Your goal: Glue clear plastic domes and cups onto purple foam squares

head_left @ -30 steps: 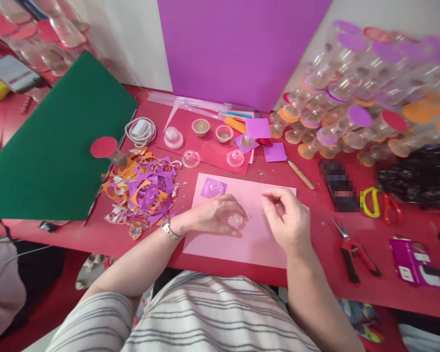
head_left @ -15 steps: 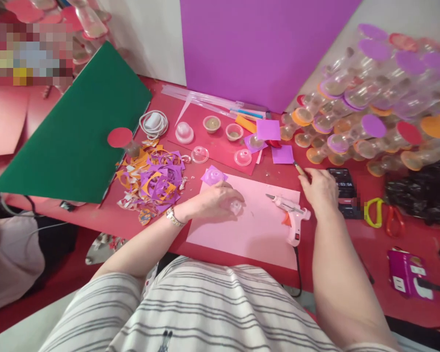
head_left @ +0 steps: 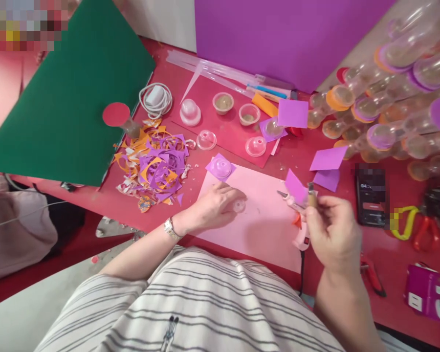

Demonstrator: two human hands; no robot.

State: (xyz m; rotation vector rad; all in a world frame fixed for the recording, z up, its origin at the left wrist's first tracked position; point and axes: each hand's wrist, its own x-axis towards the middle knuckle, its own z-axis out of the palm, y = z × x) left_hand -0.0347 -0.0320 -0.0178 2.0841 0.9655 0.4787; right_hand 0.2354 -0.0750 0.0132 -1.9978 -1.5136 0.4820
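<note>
While my left hand (head_left: pixel 214 208) held the clear plastic dome (head_left: pixel 239 206) on the pink rectangular sheet (head_left: pixel 267 239), my right hand (head_left: pixel 335 230), apart, gripped the wooden-handled tool (head_left: pixel 311 197); keeping the dome steady seemed important.

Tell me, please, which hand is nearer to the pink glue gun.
Right: the right hand is just beside the glue gun, on its right; the left hand is farther off to its left, by a clear plastic dome.

Clear dome (head_left: pixel 239 206): glossy plastic. Tool handle (head_left: pixel 311 199): wood. Pink sheet (head_left: pixel 269 234): smooth, matt paper.
</note>
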